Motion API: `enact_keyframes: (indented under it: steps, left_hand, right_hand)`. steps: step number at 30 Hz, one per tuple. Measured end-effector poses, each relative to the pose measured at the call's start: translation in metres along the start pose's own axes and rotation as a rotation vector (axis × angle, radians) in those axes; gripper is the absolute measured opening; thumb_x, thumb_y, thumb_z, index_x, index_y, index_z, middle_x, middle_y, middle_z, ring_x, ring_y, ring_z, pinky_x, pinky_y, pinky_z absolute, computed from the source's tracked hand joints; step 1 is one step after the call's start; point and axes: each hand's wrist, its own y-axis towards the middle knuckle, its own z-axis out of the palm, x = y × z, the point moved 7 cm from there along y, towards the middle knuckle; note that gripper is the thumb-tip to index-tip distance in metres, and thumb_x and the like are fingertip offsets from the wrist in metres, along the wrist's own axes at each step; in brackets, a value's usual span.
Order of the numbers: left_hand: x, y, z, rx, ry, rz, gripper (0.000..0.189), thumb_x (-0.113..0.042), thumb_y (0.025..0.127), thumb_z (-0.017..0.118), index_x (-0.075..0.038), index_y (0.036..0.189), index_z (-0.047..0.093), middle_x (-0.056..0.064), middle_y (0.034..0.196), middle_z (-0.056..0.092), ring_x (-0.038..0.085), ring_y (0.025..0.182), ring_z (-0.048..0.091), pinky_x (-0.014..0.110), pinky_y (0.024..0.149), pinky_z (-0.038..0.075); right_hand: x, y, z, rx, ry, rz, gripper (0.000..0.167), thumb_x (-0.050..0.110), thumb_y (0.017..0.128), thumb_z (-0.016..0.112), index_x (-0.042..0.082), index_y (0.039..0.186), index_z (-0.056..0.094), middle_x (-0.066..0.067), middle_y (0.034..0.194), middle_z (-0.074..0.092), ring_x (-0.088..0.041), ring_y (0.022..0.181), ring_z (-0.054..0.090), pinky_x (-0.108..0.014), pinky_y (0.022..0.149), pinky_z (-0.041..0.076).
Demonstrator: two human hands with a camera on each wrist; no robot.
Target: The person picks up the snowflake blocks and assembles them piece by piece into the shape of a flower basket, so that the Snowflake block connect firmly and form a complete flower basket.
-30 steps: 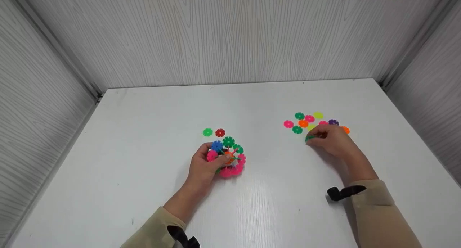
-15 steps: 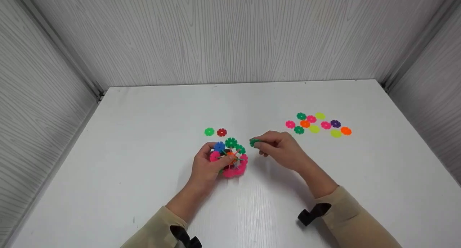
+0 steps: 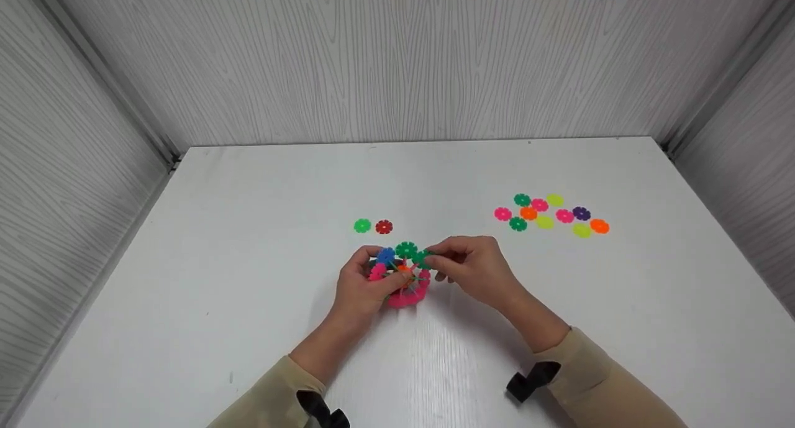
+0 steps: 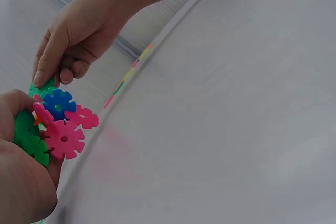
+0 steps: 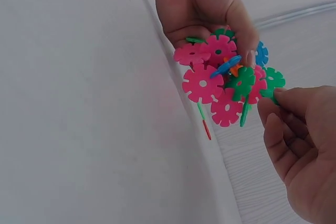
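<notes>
My left hand (image 3: pixel 363 288) grips a round cluster of interlocked notched plastic discs (image 3: pixel 407 299), pink, green and blue with an orange piece in the middle. Its thumb lies across the cluster's centre. At the cluster's upper right edge, my right hand (image 3: pixel 478 269) pinches a green notched disc (image 5: pixel 270 92) between thumb and forefinger, right against the other discs. In the left wrist view, a blue disc (image 4: pixel 59 103) and a pink disc (image 4: pixel 65 139) face the camera, and the right fingertips come down on the green disc from above.
Behind the cluster, a light green disc (image 3: pixel 362 225) and a dark red disc (image 3: pixel 384 227) lie flat on the white table (image 3: pixel 261 204). Several loose discs, among them a purple disc (image 3: pixel 581 213) and an orange disc (image 3: pixel 599 226), are spread at the right. Panelled walls stand behind and at both sides.
My right hand has picked a green disc from the right-hand group and carried it left to the cluster's edge. The left hand still holds the cluster, shifted slightly to the right.
</notes>
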Motion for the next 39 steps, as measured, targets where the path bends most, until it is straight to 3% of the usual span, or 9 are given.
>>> enact_keyframes:
  steps: [10, 17, 24, 31, 36, 39]
  left_hand:
    - [-0.004, -0.002, 0.001, 0.030, -0.003, 0.024, 0.049, -0.022, 0.088, 0.089, -0.012, 0.123, 0.057, 0.011, 0.125, 0.062, 0.027, 0.123, 0.061, 0.033, 0.094, 0.060]
    - [-0.004, -0.001, -0.001, 0.036, -0.002, 0.020, 0.048, -0.022, 0.087, 0.090, -0.012, 0.123, 0.058, 0.012, 0.123, 0.063, 0.026, 0.121, 0.061, 0.032, 0.093, 0.060]
    - [-0.006, -0.002, 0.001, 0.052, -0.015, 0.008, 0.051, -0.021, 0.089, 0.088, -0.010, 0.126, 0.056, 0.012, 0.124, 0.063, 0.027, 0.119, 0.064, 0.032, 0.093, 0.061]
    - [-0.008, -0.003, 0.003, 0.057, -0.023, 0.026, 0.049, -0.018, 0.088, 0.088, -0.012, 0.125, 0.057, 0.012, 0.125, 0.062, 0.027, 0.120, 0.064, 0.034, 0.093, 0.061]
    - [-0.005, -0.002, 0.005, 0.081, -0.051, 0.010, 0.053, -0.022, 0.091, 0.086, -0.013, 0.132, 0.054, 0.010, 0.131, 0.063, 0.025, 0.127, 0.060, 0.033, 0.100, 0.058]
    - [-0.004, -0.001, 0.005, 0.104, -0.111, -0.023, 0.051, -0.022, 0.095, 0.081, -0.012, 0.134, 0.052, 0.012, 0.127, 0.067, 0.025, 0.119, 0.064, 0.030, 0.098, 0.057]
  right_hand:
    - [-0.005, -0.001, 0.006, 0.028, 0.029, 0.050, 0.014, 0.018, 0.095, 0.082, 0.009, 0.105, 0.084, -0.006, 0.089, 0.078, -0.024, 0.069, 0.073, -0.029, 0.068, 0.063]
    - [-0.010, -0.001, 0.007, 0.039, 0.075, 0.073, 0.014, 0.017, 0.096, 0.081, 0.008, 0.107, 0.083, -0.011, 0.092, 0.078, -0.027, 0.071, 0.073, -0.030, 0.070, 0.063]
    - [-0.009, -0.001, 0.007, 0.028, 0.104, 0.065, 0.013, 0.016, 0.097, 0.080, 0.008, 0.107, 0.083, -0.014, 0.091, 0.077, -0.034, 0.073, 0.072, -0.028, 0.070, 0.062]
    - [-0.010, -0.003, 0.006, 0.040, 0.093, 0.054, 0.014, 0.019, 0.097, 0.080, 0.009, 0.107, 0.082, -0.011, 0.087, 0.076, -0.030, 0.072, 0.071, -0.027, 0.069, 0.061]
    - [-0.006, -0.002, 0.002, 0.060, 0.091, 0.030, 0.014, 0.019, 0.098, 0.080, 0.010, 0.109, 0.082, -0.007, 0.093, 0.077, -0.033, 0.077, 0.071, -0.036, 0.072, 0.063]
    - [-0.004, 0.000, -0.003, 0.057, 0.079, 0.004, 0.016, 0.018, 0.098, 0.079, 0.010, 0.112, 0.082, -0.005, 0.097, 0.078, -0.034, 0.081, 0.072, -0.038, 0.075, 0.064]
